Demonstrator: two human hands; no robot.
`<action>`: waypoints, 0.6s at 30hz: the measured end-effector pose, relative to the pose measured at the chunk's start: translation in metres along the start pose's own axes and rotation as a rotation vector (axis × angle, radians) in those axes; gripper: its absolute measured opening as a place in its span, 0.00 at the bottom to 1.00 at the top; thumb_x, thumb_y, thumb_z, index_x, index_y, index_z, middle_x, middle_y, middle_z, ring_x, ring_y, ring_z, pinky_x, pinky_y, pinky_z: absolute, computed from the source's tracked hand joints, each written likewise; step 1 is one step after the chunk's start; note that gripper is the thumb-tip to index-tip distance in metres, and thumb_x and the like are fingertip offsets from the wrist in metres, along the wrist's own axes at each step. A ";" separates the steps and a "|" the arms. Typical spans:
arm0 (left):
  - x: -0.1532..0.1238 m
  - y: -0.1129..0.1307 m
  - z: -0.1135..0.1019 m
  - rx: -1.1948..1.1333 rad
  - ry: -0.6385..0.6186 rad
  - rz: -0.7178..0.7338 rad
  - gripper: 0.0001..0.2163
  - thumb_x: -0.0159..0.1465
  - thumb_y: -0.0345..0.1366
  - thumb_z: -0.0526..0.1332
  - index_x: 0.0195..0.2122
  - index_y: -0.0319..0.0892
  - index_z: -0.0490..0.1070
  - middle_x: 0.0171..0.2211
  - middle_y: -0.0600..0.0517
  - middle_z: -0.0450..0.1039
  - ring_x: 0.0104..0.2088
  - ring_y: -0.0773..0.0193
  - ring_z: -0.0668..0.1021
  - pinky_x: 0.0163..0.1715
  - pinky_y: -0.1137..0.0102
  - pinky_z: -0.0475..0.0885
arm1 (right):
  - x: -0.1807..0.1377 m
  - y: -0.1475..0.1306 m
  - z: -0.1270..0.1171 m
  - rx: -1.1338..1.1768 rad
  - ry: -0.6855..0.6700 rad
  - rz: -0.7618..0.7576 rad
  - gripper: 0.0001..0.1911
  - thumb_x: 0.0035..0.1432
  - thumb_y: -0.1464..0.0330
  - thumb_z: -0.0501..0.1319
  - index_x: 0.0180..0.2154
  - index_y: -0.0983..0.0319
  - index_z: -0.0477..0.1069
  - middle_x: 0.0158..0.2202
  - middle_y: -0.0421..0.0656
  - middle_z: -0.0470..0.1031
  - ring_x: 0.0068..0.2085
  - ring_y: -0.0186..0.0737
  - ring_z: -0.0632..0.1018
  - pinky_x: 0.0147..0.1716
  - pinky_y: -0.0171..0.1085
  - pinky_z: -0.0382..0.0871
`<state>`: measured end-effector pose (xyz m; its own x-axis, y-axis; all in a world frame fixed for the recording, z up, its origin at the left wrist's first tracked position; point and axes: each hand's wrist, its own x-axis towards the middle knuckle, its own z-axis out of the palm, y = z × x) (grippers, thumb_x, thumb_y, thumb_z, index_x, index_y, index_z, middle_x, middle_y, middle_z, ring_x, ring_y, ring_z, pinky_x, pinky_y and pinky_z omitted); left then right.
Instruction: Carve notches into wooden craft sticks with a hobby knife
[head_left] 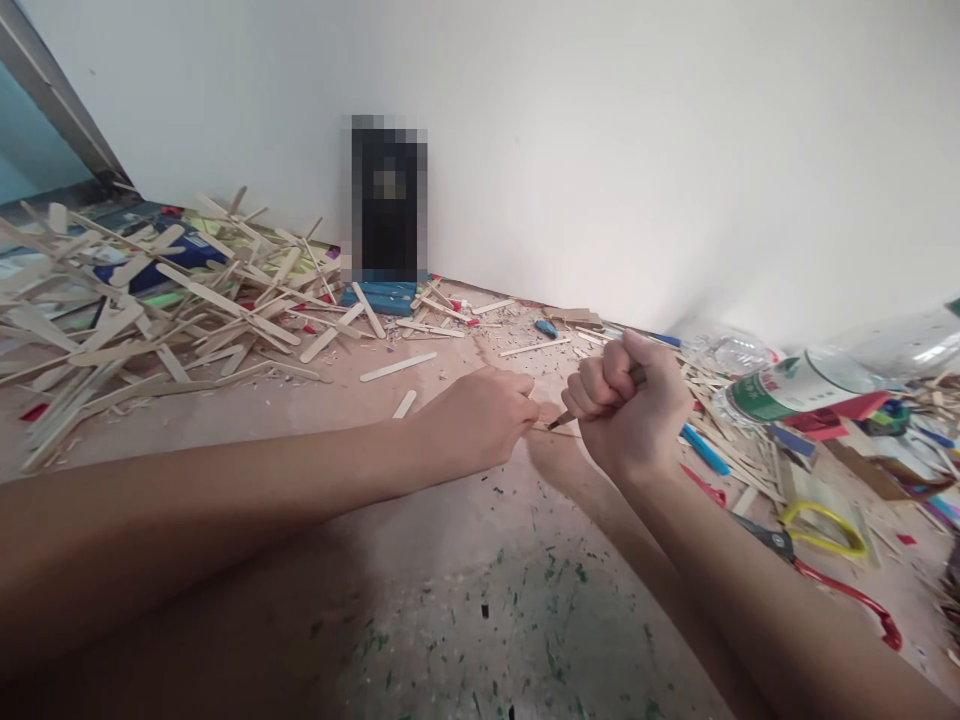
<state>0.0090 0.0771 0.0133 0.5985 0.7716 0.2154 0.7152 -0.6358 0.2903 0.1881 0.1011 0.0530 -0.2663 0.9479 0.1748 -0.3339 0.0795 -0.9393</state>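
Note:
My left hand (480, 420) lies low over the table, fingers pinched on a wooden craft stick (571, 432) whose end shows to the right of the fingertips. Closed in a fist, my right hand (626, 400) grips a small tool with a dark pointed tip (558, 422). That tip meets or nearly meets the stick; the rest of the tool is hidden inside the fist, so its kind cannot be made out. Two loose craft sticks (398, 367) lie just beyond my left wrist.
A tangled heap of craft sticks (225, 300) covers the left back. A blurred-out dark upright object (386, 200) stands on a blue base (380, 297) by the wall. At right are scissors (825, 530), a labelled plastic bottle (795, 385) and a blue stick-shaped object (705, 450). Shavings litter the table.

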 end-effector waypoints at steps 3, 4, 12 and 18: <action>-0.001 0.000 0.002 -0.002 0.000 -0.013 0.05 0.76 0.30 0.68 0.39 0.39 0.77 0.38 0.54 0.77 0.40 0.62 0.80 0.45 0.63 0.80 | 0.001 0.001 0.004 -0.009 0.017 -0.009 0.31 0.61 0.58 0.71 0.18 0.56 0.53 0.17 0.28 0.43 0.20 0.28 0.45 0.21 0.34 0.44; -0.001 0.000 0.002 -0.005 0.005 -0.014 0.05 0.76 0.31 0.68 0.40 0.39 0.77 0.38 0.54 0.77 0.40 0.62 0.80 0.45 0.63 0.80 | 0.001 0.002 0.004 -0.009 0.024 -0.012 0.31 0.60 0.58 0.72 0.18 0.56 0.53 0.17 0.28 0.43 0.20 0.28 0.45 0.20 0.34 0.43; -0.001 -0.002 0.003 -0.023 0.015 0.000 0.09 0.78 0.38 0.69 0.41 0.39 0.78 0.40 0.52 0.79 0.41 0.61 0.82 0.47 0.62 0.82 | 0.000 0.005 -0.003 -0.011 0.042 -0.034 0.32 0.64 0.57 0.70 0.19 0.56 0.51 0.17 0.28 0.43 0.20 0.28 0.46 0.19 0.34 0.44; 0.000 -0.002 0.004 -0.007 -0.002 0.001 0.09 0.78 0.39 0.70 0.43 0.39 0.79 0.42 0.51 0.81 0.44 0.60 0.83 0.49 0.60 0.83 | -0.001 0.012 -0.011 -0.002 0.027 -0.042 0.32 0.74 0.51 0.68 0.25 0.57 0.58 0.18 0.26 0.51 0.19 0.28 0.54 0.19 0.31 0.55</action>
<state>0.0089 0.0781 0.0085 0.6002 0.7707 0.2138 0.7117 -0.6366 0.2969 0.1948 0.1047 0.0385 -0.2276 0.9518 0.2058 -0.3422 0.1197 -0.9320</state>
